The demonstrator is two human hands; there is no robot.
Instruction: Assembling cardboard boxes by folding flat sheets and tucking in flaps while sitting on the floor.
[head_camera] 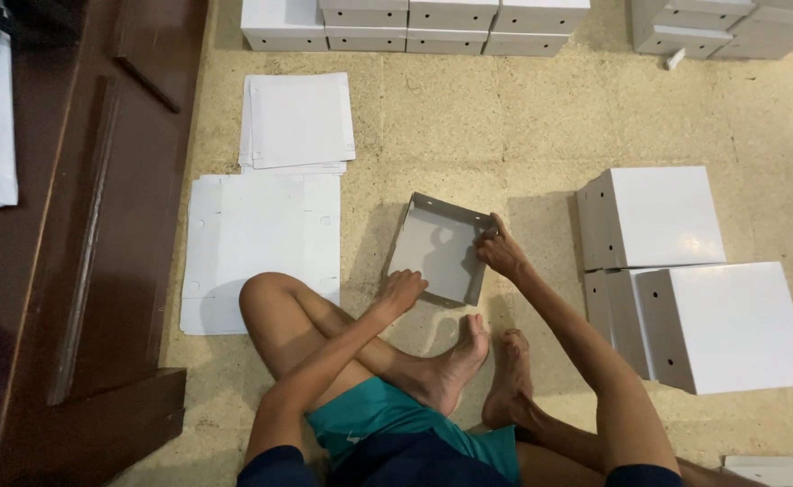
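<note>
**Both hands on a half-folded box tray**

We sit cross-legged on the speckled tile floor [504,117], bare feet just in front of us. Just beyond the feet lies the grey cardboard tray [437,252], a shallow open box with its walls raised along the far and right sides, resting near the middle of the floor. Our left hand [403,290] lies on the tray's near left corner, fingers curled over the edge and pressing down. Our right hand [499,252] is at the right wall, fingers bent and pinching the cardboard near the far right corner where a flap stands up.

To the left of the tray, touching our left knee, a large flat white sheet [256,243] of unfolded box card lies spread on the floor. Farther on, a small pile of square white sheets [297,122] sits just beyond it. To the right, near the floor's right edge, two finished white boxes [685,280] rest tipped against each other, one partly over the other. Along the left runs dark wooden furniture [99,225].

At the far edge of the floor, rows of stacked white boxes [414,22] line up side by side, with more stacked boxes [730,27] at the far right corner.
</note>
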